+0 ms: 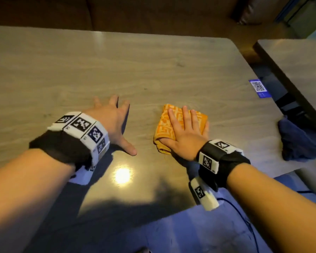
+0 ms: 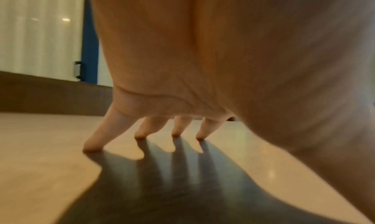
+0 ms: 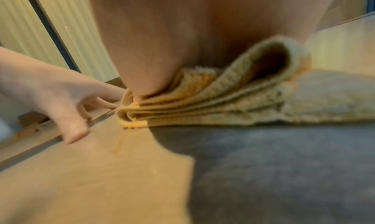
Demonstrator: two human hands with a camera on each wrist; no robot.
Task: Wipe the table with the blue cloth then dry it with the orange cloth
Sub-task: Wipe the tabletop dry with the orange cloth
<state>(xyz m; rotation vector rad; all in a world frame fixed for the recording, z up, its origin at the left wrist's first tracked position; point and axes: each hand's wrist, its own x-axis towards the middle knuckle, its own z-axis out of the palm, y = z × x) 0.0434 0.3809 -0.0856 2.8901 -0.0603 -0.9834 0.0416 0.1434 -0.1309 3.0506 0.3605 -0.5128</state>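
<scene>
The right hand (image 1: 185, 132) presses flat on the folded orange patterned cloth (image 1: 173, 125) on the wood-grain worktop (image 1: 153, 70); the left hand (image 1: 113, 123) rests spread, holding nothing. The loose folds may open under a push, and the crumpled dark blue cloth (image 1: 297, 141) at the right edge may slip off.

The right hand (image 1: 185, 133) hides the orange cloth's (image 1: 164, 123) middle; the blue cloth (image 1: 297, 141) is blurred.

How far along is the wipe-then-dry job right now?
Blue cloth lies bunched at the table's right edge, untouched, so wiping looks finished. Drying is in hand: the right hand presses flat on the folded orange cloth; the left hand braces on bare tabletop. How much remains to dry cannot be told.
</scene>
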